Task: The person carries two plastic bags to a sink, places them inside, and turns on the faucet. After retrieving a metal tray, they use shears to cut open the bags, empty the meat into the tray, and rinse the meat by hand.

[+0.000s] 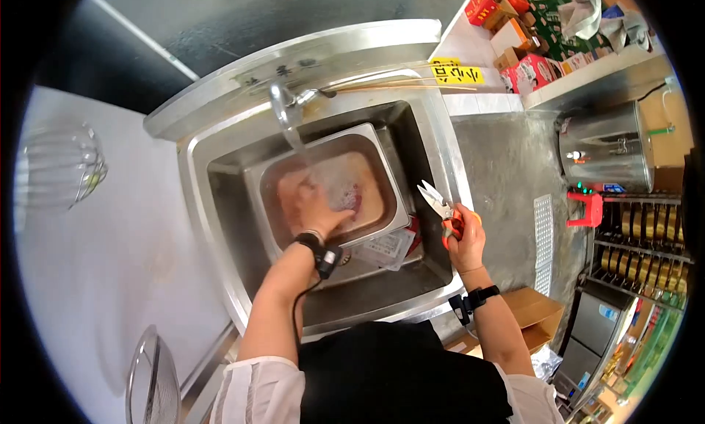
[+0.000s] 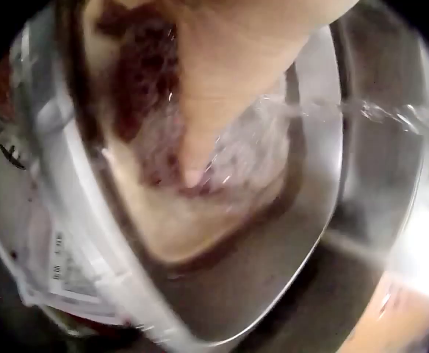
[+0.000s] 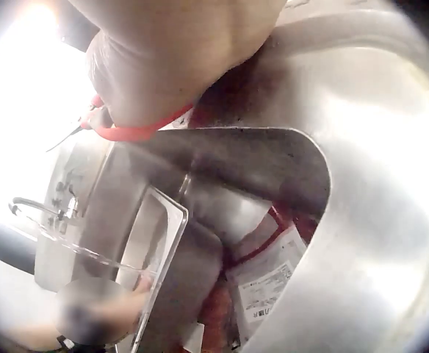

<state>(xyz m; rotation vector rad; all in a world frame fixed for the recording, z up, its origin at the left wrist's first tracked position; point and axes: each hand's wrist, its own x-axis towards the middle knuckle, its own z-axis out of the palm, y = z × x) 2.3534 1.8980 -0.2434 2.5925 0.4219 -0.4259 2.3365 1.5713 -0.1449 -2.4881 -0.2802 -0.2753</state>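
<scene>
Indeed, my right hand [image 1: 470, 245] grips the scissors [image 1: 447, 212]; my left hand [image 1: 321, 214] dips into the pan [image 2: 91, 206].
My right fingers curl round the orange handles, slightly parted blades jutting ahead of them at the sink [image 1: 445, 134] edge; my left thumb sits by dark red matter [image 2: 137, 95] underwater, its fingers too blurred to tell their hold.
</scene>
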